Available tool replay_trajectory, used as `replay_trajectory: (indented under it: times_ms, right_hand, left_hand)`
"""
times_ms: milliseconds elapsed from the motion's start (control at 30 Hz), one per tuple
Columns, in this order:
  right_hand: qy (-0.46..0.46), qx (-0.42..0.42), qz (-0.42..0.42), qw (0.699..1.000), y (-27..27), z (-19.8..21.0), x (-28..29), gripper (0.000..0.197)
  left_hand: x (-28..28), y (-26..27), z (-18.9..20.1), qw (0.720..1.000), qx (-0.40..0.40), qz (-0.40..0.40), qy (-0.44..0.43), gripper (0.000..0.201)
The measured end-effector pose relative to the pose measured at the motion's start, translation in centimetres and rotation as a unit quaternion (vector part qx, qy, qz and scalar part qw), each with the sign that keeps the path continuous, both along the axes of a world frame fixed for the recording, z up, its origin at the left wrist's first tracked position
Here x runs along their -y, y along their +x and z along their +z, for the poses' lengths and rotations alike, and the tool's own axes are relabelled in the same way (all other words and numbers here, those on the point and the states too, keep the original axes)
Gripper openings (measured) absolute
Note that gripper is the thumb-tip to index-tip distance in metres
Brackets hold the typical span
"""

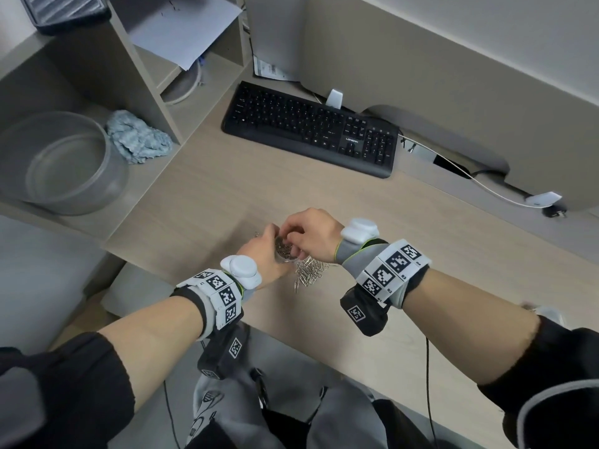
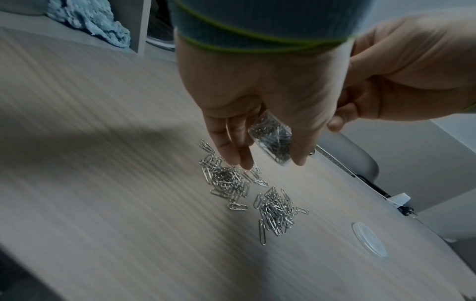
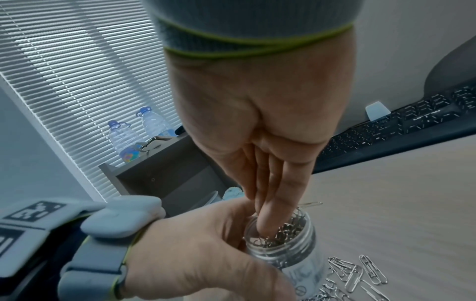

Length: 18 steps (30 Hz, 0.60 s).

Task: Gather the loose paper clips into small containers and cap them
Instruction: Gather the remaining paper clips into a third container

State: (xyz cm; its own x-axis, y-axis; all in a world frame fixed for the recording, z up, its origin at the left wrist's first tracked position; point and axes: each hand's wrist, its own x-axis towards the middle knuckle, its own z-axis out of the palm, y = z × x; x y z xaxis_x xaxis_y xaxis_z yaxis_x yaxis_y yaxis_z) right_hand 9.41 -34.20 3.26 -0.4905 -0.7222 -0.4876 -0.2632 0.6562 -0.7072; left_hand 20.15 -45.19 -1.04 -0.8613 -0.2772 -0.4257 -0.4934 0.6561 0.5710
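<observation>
**Clips going into the jar**

While your left hand [image 1: 264,254] wraps its curled fingers around the small clear jar [image 3: 285,242] at the middle of the head view, your right hand [image 1: 309,233] reaches down into its open mouth. In the right wrist view, your right fingers [image 3: 273,205] are held straight and close together, tips pushed in among the paper clips [image 3: 288,230] that fill the jar nearly to the rim; one clip sticks up above the rim. I cannot tell whether those fingertips pinch a clip.

The left wrist view shows the jar [image 2: 273,138] held off the desk [image 2: 103,183], gripped between your thumb and fingers, its clear wall packed with clips.

More loose clips [image 2: 226,181] lie on the desk in two small heaps at the centre of that view, one just under your left fingertips and the other [image 2: 275,211] near it toward the lower right. A round clear lid [image 2: 369,238] lies flat on the desk at the lower right of that frame, apart from both heaps.

In the head view, the loose clips [image 1: 308,270] show just below and between your two hands. A black keyboard [image 1: 311,129] sits above the centre, a grey bowl [image 1: 64,163] at the left edge, and a crumpled blue cloth [image 1: 137,137] just beside the bowl on the right.
</observation>
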Motion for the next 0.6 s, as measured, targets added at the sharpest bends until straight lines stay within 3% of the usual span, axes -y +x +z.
replay_trajectory:
  times_ms: [167, 267, 433, 533, 600]
  right_hand:
    - [-0.014, -0.061, -0.050, 0.997, -1.5, -0.7, -0.5, 0.021]
    - [0.059, -0.053, -0.090, 0.993, -2.9, -2.3, -2.1, 0.016]
    - [0.300, -0.089, -0.003, 0.950, -3.6, -5.6, -4.8, 0.021]
    - [0.313, -0.076, -0.001, 0.947, -2.7, -6.8, -5.3, 0.017]
    - [0.296, -0.088, 0.010, 0.951, -1.5, -7.1, -4.4, 0.025]
  left_hand:
    - [0.5, 0.3, -0.3, 1.000, -0.003, 0.003, 0.001, 0.064]
    - [1.4, 0.6, -0.4, 1.000, 0.016, 0.012, -0.005, 0.062]
    - [3.1, 1.4, -0.8, 0.999, 0.022, 0.035, -0.016, 0.063]
    - [3.5, 1.7, -1.1, 0.998, 0.006, 0.053, -0.023, 0.063]
    - [3.7, 1.8, -1.3, 0.998, -0.001, 0.060, -0.020, 0.063]
